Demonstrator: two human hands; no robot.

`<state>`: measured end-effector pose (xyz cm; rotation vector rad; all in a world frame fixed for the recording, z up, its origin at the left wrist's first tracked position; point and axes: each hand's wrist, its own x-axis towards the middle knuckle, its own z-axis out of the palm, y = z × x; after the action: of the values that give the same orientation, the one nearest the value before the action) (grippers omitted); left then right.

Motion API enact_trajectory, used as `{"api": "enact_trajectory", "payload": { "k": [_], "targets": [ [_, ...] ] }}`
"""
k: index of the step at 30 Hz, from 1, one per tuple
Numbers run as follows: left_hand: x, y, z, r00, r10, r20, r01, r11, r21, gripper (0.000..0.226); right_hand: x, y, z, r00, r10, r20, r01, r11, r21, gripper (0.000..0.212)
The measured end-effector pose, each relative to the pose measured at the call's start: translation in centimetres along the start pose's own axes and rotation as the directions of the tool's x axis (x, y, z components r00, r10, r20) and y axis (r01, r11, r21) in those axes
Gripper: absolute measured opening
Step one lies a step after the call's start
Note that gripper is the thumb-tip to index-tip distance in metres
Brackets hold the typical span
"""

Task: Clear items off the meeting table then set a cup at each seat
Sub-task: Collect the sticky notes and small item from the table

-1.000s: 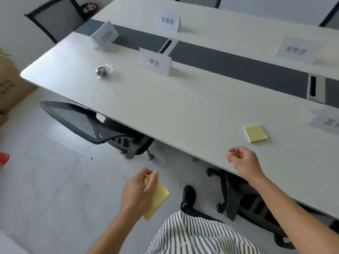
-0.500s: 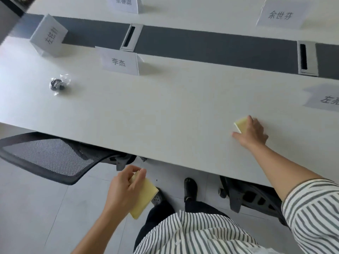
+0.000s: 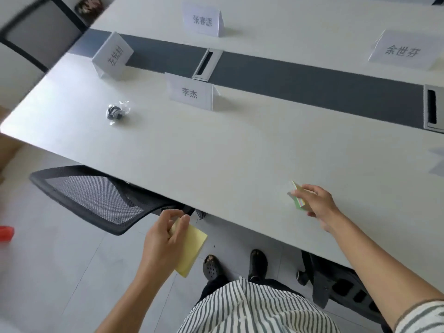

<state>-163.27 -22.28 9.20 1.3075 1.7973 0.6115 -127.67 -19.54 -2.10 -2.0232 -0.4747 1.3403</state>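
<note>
Right hand [image 3: 318,204] pinches a sticky pad [image 3: 298,197] tilted above the table [image 3: 216,152] near its edge; left hand [image 3: 165,239] grips another pad [image 3: 189,251].

— What does the room hold?
— A long white meeting table [image 3: 216,150] with a dark grey strip [image 3: 312,80] down its middle, standing on pale grey floor tiles [image 3: 48,260].
— And seating?
— A black mesh chair [image 3: 96,195] is tucked under the near edge (another [image 3: 36,32] stands at the far left corner).

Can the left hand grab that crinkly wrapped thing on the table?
Probably not yet: the left hand already holds a yellow sticky pad, and the wrapped thing lies far across bare table.
</note>
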Motion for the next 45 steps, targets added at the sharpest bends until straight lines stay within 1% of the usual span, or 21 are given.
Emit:
{"api": "enact_trajectory", "payload": {
  "k": [2,4,7,9,10,13,16,19,23,26,30,33,38,39,40,41,44,45],
  "targets": [
    [-0.9,-0.6,-0.8,0.999,0.009,-0.047,-0.011,0.999,-0.036,0.009,-1.7,-1.5,1.6,0.985,-0.008,0.17,-0.013,0.993,0.121,0.048],
    [-1.9,-1.3,-1.7,0.996,0.021,-0.085,-0.025,0.998,-0.053,0.01,-3.7,-3.4,3.6,0.954,-0.051,0.295,-0.009,0.98,0.2,0.039],
    [-3.4,-2.4,-3.4,0.99,-0.001,-0.142,-0.015,0.993,-0.114,0.02,-7.4,-6.4,7.6,0.903,-0.118,0.413,0.001,0.962,0.273,0.034],
    [-4.5,-3.0,-4.6,0.985,-0.041,-0.17,0.011,0.985,-0.173,0.031,-10.1,-8.0,10.5,0.863,-0.142,0.484,0.005,0.962,0.273,0.026],
    [-5.1,-3.3,-5.3,0.981,-0.06,-0.185,0.02,0.977,-0.21,0.035,-11.5,-8.7,11.9,0.831,-0.154,0.534,0.01,0.965,0.262,0.025],
    [-6.7,-4.1,-7.5,0.966,-0.098,-0.238,0.019,0.95,-0.313,0.039,-16.5,-9.9,16.0,0.695,-0.2,0.69,-0.002,0.96,0.281,0.031],
    [-8.2,-5.6,-9.9,0.955,-0.119,-0.272,0.001,0.917,-0.398,0.044,-21.5,-10.0,20.4,0.566,-0.253,0.785,-0.027,0.946,0.324,0.034],
    [-9.6,-7.7,-13.1,0.944,-0.119,-0.308,-0.033,0.895,-0.445,0.037,-25.8,-8.6,25.2,0.505,-0.277,0.818,0.096,0.959,0.265,0.033],
    [-11.4,-11.7,-19.3,0.894,-0.16,-0.419,-0.06,0.883,-0.465,0.036,-30.1,-5.6,31.0,0.475,-0.184,0.86,0.162,0.979,0.12,0.04],
    [-12.5,-15.3,-23.8,0.846,-0.199,-0.496,-0.072,0.877,-0.475,0.036,-32.5,-3.7,35.0,0.436,-0.093,0.895,0.145,0.989,0.032,0.045],
    [-13.1,-19.1,-28.0,0.813,-0.24,-0.531,-0.064,0.869,-0.49,0.035,-35.0,-3.2,39.1,0.376,0.006,0.927,0.141,0.988,-0.064,0.054],
    [-12.4,-20.8,-29.9,0.807,-0.235,-0.542,-0.064,0.877,-0.476,0.035,-36.0,-3.6,41.5,0.342,0.09,0.935,0.141,0.979,-0.146,0.043],
    [-9.1,-22.4,-32.1,0.814,-0.19,-0.55,-0.065,0.91,-0.41,0.035,-34.8,-5.3,45.4,0.277,0.236,0.932,-0.03,0.971,-0.237,0.032],
    [-8.2,-22.7,-32.6,0.818,-0.18,-0.546,-0.069,0.912,-0.404,0.036,-34.3,-5.8,46.5,0.278,0.248,0.928,-0.047,0.968,-0.245,0.029],
    [-7.3,-22.9,-33.2,0.823,-0.174,-0.541,-0.068,0.915,-0.399,0.036,-33.8,-6.2,47.6,0.294,0.247,0.923,-0.048,0.969,-0.244,0.026],
    [-6.2,-23.2,-33.9,0.824,-0.172,-0.539,-0.063,0.918,-0.391,0.037,-33.3,-6.7,48.8,0.318,0.23,0.92,-0.02,0.971,-0.237,0.024],
    [-3.0,-24.0,-36.4,0.819,-0.179,-0.546,-0.04,0.93,-0.365,0.039,-32.0,-8.6,52.9,0.39,0.148,0.909,0.189,0.953,-0.236,0.028],
    [-2.0,-24.1,-37.6,0.815,-0.164,-0.555,-0.051,0.935,-0.352,0.04,-31.6,-9.4,54.3,0.405,0.122,0.906,0.224,0.948,-0.228,0.03]
  ]
}}
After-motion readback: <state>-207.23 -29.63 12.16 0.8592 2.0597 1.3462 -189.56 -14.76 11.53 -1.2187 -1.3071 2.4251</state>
